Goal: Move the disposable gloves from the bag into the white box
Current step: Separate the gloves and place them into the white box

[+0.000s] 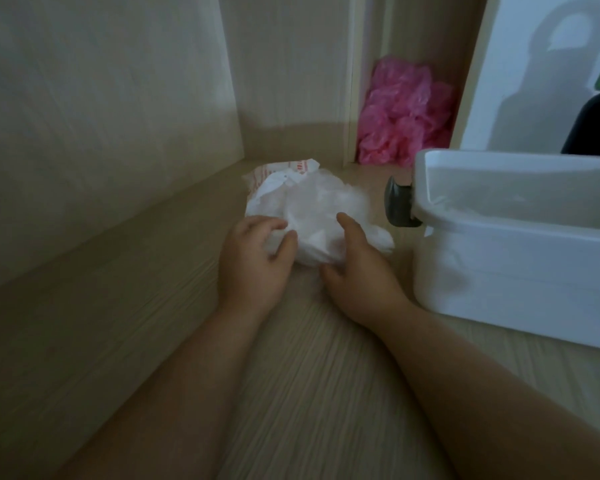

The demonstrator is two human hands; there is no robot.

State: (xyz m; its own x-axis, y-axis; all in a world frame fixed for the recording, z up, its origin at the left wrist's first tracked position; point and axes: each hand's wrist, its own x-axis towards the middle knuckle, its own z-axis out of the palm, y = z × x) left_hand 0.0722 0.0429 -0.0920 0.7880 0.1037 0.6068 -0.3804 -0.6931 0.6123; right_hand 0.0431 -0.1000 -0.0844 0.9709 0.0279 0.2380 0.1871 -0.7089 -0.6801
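Dim light. A pale wood-grain tabletop (291,393) fills the lower frame; matching panels (101,116) rise at left and behind. Pink plastic (402,112) sits upper right, beside a white board (520,81).

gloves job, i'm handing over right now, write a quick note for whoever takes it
The left hand and right hand both grip the clump of clear gloves on the wood surface, beside the red-printed bag.
The white box stands open just to their right.
Done: the clump looks mostly out of the bag.
Left: lift it into the box; whether any gloves are already inside, I cannot tell.
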